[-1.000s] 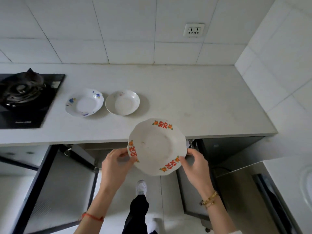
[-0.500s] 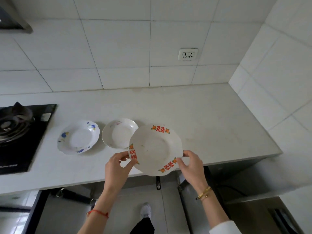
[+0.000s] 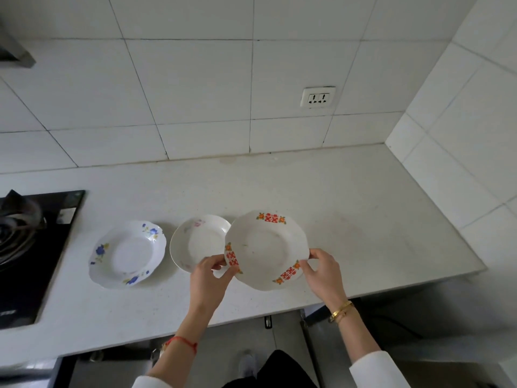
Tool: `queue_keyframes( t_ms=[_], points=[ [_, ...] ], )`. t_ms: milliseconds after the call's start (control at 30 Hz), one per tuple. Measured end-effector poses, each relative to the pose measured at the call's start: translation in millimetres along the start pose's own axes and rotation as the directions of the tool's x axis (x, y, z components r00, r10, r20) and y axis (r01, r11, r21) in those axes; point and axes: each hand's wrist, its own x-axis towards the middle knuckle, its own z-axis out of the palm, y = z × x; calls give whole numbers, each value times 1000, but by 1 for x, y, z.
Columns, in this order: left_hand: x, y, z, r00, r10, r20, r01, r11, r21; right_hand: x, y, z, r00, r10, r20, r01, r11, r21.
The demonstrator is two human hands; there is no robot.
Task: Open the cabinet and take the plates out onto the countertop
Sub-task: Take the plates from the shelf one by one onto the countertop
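I hold a white plate with red and orange rim marks [image 3: 265, 247] over the white countertop [image 3: 363, 219], its left edge overlapping a plate behind it. My left hand [image 3: 208, 278] pinches its left rim and my right hand [image 3: 324, 273] pinches its right rim. On the counter lie a plain white plate with faint pink flowers [image 3: 200, 242] and, further left, a white plate with blue flowers [image 3: 128, 253]. Whether the held plate touches the counter I cannot tell. The cabinet below is mostly hidden by the counter edge.
A black gas hob [image 3: 30, 247] sits at the counter's left end. A tiled wall with a socket [image 3: 317, 97] runs behind, and a second tiled wall closes the right side. An open cabinet door [image 3: 316, 345] shows below the counter edge.
Both hands have lifted the red-marked plate from below the counter edge up and forward over the countertop, next to the plain plate. My view has tilted upward.
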Motion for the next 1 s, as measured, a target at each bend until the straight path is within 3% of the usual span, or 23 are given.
queue_keyframes(
  t_ms=[467,1000],
  points=[
    [55,-1,41,993,-104,55,94,982,162,74,23,11,996,70,62,-67,997,-47],
    [84,-14,84,961,-269,60,217,875,433,122,55,25,976,131,174,-107,984,-140]
  ],
)
